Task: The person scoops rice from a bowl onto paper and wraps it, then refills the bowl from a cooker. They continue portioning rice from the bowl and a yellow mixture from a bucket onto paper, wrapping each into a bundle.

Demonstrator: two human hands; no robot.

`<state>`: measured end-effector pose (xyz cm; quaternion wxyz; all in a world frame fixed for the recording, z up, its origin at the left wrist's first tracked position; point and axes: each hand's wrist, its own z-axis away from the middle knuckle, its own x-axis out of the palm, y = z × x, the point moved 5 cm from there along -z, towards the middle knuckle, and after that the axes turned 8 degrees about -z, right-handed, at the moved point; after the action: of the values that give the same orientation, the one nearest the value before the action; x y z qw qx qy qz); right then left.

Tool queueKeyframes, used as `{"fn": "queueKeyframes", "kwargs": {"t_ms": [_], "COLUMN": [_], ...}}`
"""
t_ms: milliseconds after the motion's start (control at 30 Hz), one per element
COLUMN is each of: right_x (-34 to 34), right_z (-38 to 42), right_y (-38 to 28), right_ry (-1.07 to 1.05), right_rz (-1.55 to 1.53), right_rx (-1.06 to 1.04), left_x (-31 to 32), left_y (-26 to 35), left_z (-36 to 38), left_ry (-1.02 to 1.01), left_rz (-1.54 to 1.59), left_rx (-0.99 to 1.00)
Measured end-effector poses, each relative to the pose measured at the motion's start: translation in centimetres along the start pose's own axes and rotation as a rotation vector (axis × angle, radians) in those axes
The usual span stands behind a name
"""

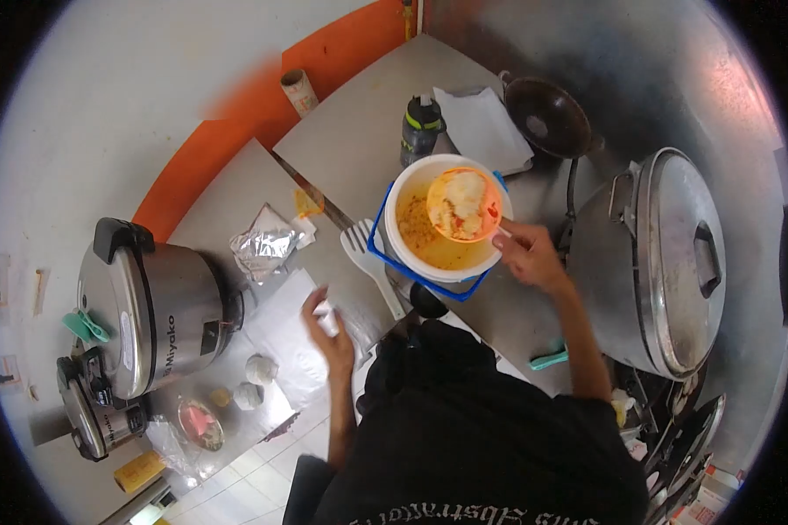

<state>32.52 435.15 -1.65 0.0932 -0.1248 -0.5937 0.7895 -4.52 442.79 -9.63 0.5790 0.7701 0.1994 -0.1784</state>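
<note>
- Right hand (531, 255): I have the fingers clamped on the grip of an orange cup (492, 214), heaped with white lumpy food (453, 197).
- Cup position: over the mouth of the white bucket (416, 175), near its right rim; the bucket stands near the front edge of the steel tabletop (350, 149).
- Left hand (328, 337): over or on white sheets (280, 324), to the left of the bucket; blurred, so I cannot tell whether its fingers grip anything.
- Spill hazard: tilting the heaped cup beyond the rim could drop food onto the tabletop.
- Snag hazard: my sleeve or wrist could catch the lowered blue handle (458, 297) and drag the bucket frontward.
- Contact hazard: a shifted bucket could knock the white fork (372, 262) beside it.
</note>
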Motion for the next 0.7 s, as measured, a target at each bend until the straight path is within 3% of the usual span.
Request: {"fn": "queueKeyframes", "kwargs": {"t_ms": [67, 133, 200, 300, 433, 567, 633, 667, 700], "right_x": [1.1, 2.9, 4.4, 6.5, 12.5, 21.8, 25.3, 27.0, 28.9], "right_z": [0.3, 1.5, 1.5, 3.1, 5.4, 9.0, 8.6, 8.5, 8.1], "right_y": [-0.6, -0.3, -1.4, -2.9, -1.2, 1.5, 8.0, 12.7, 16.1], "right_ry": [0.032, 0.053, 0.046, 0.059, -0.250, -0.465, -0.684, -0.673, -0.667], "right_rz": [-0.129, -0.231, -0.276, -0.143, -0.401, -0.706, -0.806, -0.859, -0.889], "right_rx": [-0.044, -0.045, -0.052, 0.031, -0.093, 0.237, 0.388, 0.594, 0.632], "left_x": [-3.4, -5.7, -7.6, -10.0, -11.5, -12.1, -12.0, -12.1, -12.4], "left_y": [-2.9, -5.5, -8.3, -11.5, -13.6, -16.9, -18.1, -18.0, -17.4], "left_z": [2.3, 5.1, 8.1, 11.9, 14.5, 16.7, 17.2, 17.2, 16.8], "left_ry": [-0.032, -0.185, -0.351, -0.373, -0.447, -0.482, -0.521, -0.502, -0.479], "left_rz": [-0.141, -0.366, -0.614, -0.723, -0.740, -0.737, -0.752, -0.704, -0.659], "left_rx": [-0.084, 0.060, 0.029, -0.022, -0.081, -0.006, 0.022, 0.038, 0.052]}}
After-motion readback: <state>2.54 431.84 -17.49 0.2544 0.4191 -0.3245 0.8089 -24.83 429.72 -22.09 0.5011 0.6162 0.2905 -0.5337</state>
